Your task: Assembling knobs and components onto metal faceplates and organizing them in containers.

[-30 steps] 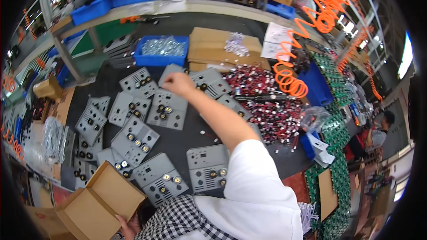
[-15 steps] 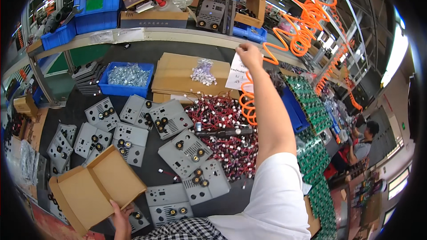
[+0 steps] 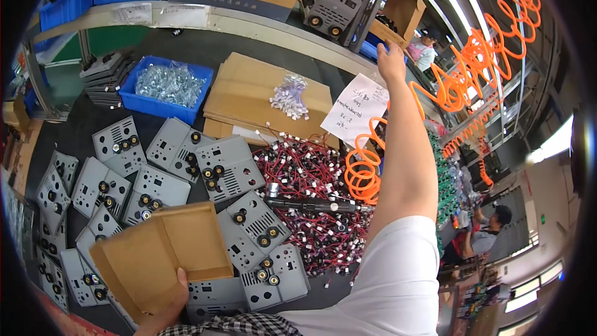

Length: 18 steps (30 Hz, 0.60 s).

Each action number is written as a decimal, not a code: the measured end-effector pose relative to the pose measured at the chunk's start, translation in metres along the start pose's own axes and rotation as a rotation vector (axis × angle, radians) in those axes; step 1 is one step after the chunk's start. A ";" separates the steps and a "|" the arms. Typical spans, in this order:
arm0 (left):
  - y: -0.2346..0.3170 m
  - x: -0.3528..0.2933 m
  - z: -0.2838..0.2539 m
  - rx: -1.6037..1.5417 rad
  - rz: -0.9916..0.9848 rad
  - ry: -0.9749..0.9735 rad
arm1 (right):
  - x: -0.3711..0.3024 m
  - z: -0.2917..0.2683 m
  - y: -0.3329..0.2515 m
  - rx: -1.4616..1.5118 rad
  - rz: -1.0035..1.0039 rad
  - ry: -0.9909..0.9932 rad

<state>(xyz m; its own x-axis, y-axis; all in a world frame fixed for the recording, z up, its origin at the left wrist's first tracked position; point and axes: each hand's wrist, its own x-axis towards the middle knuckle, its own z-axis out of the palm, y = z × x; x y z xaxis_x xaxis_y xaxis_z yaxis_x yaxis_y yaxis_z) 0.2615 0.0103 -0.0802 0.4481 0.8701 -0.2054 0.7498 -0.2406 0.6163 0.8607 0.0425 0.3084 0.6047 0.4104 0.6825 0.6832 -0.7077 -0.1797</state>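
Fittings already sit on the gray panels across the desk; above some of them, the left hand has its fingers gripping the edge of a box, brown, open, tilted, bare inside. The right hand is beside a carton (whether its fingers hold anything, one cannot tell).

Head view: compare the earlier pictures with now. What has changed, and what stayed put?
The right hand has moved from the panels, past the paper, forward and right to near the shelf box; whether it touches is unclear. The left hand still grips the carton, now over more panels. The blue bin and wire pile stayed put.
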 end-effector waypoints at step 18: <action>0.070 0.005 -0.073 0.159 0.039 -0.047 | 0.202 0.072 0.066 0.155 -0.176 -0.329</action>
<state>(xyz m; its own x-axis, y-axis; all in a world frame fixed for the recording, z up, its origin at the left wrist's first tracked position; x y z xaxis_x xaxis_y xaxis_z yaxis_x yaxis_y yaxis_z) 0.2803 0.0293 0.0175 0.4977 0.8388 -0.2210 0.7973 -0.3420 0.4973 1.0579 0.1199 0.3834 0.5543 0.6977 0.4538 0.8266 -0.5254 -0.2017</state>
